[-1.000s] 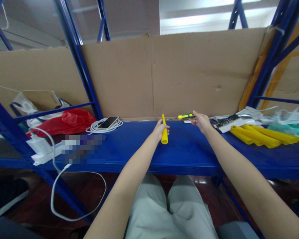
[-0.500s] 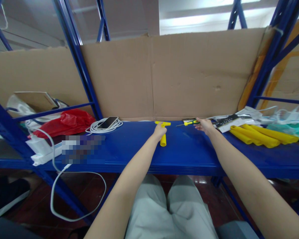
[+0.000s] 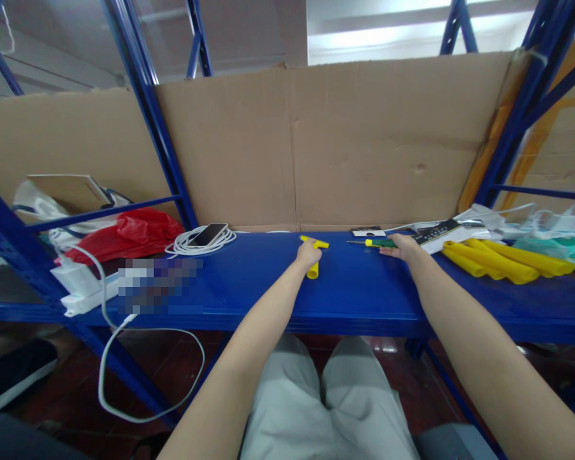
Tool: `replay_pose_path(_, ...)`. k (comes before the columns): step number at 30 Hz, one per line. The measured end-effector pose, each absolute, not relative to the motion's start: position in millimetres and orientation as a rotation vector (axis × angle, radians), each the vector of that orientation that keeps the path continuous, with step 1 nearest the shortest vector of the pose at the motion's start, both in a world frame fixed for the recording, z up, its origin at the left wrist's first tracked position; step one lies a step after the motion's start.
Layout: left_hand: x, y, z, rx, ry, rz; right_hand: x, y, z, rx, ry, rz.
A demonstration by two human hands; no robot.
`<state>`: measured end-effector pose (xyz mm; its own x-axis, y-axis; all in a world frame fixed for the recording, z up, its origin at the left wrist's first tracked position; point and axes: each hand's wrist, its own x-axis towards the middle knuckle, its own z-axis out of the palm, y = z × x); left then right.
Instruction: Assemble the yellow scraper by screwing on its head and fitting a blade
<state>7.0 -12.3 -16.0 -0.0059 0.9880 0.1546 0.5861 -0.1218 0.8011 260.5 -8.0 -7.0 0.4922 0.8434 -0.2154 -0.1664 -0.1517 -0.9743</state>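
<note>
My left hand is closed around a yellow T-shaped piece over the blue shelf top. Its crossbar shows beyond my fingers and its round tubular stem below them. My right hand grips a screwdriver by its green and yellow handle, with the thin shaft pointing left toward the T-shaped piece. A gap separates the screwdriver's tip from that piece. Part of the screwdriver handle is hidden in my palm.
Several yellow tubes lie at the right beside a black and white package. A small black and white item sits by the cardboard wall. Leftward are a phone on coiled white cable, a red bag and a power strip.
My right hand has moved slightly right and toward me with the screwdriver, whose handle now shows more green. The T-shaped piece has tilted a little in my left hand.
</note>
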Motion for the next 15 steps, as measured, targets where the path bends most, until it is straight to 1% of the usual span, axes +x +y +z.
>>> replay_pose_path(8, 0.4, -17.8, -10.3, 1.972, 1.731, 0.916, 258.2, -12.0, -4.7, -1.479, -0.603, 0.957)
replay_pose_path(13, -16.9, -21.7, 4.7, 1.958, 1.914, 0.919, 255.2, -14.3, -3.5, -1.522, -0.67, 0.919)
replay_pose_path(15, -31.0, -25.1, 11.6, 2.009, 2.064, 0.885, 255.3, -13.6, -4.0, -1.585, -0.746, 0.83)
